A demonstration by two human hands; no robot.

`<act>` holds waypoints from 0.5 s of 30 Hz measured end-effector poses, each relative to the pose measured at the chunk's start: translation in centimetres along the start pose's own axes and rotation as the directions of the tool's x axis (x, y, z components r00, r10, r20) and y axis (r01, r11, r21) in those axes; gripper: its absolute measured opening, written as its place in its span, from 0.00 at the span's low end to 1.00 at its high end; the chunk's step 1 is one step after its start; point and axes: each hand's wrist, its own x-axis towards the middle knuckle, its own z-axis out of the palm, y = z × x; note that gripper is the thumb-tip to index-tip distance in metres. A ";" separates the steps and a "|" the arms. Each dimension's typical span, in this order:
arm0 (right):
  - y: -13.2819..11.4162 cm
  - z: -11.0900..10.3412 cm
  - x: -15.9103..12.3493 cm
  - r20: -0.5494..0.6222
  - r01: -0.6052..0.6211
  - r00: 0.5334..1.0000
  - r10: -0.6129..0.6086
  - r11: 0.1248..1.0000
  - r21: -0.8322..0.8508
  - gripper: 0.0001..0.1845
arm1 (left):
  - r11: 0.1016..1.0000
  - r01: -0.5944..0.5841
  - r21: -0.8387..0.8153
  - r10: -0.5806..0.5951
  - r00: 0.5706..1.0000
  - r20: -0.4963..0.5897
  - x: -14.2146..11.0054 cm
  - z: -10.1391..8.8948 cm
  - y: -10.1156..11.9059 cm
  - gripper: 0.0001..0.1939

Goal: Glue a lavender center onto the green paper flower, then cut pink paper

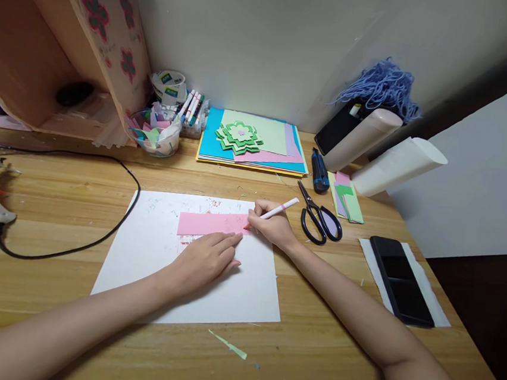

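Clamped the white marker [282, 208] in the right hand [272, 224], tip at the pink strip [200, 224]. Steadied the strip with the left hand [206, 257], thumb and fingers apart.

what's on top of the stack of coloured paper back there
A green layered paper flower lies on the stack of coloured paper, partly over the pale green sheet. What lies directly beneath the flower is hidden.

Your left hand [211, 257] lies palm down, fingers together and reaching forward-right; left forearm enters from lower left, wrist nearly straight. Your right hand [272, 224] is curled in a pinch grip, just beyond the left fingertips [237, 236]. Right forearm runs in from lower right, elbow bent.
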 end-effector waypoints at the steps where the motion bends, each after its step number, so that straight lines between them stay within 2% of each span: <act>1: -0.1 0.0 0.0 0.003 -0.002 1.000 0.002 1.000 0.004 0.16 | 1.000 0.000 0.001 0.000 1.000 -0.001 0.0 0.0 0.0 0.12; 15: -0.4 0.0 -0.1 0.021 0.001 1.000 -0.001 1.000 0.029 0.16 | 1.000 -0.001 -0.013 0.001 1.000 -0.011 0.0 0.0 0.0 0.12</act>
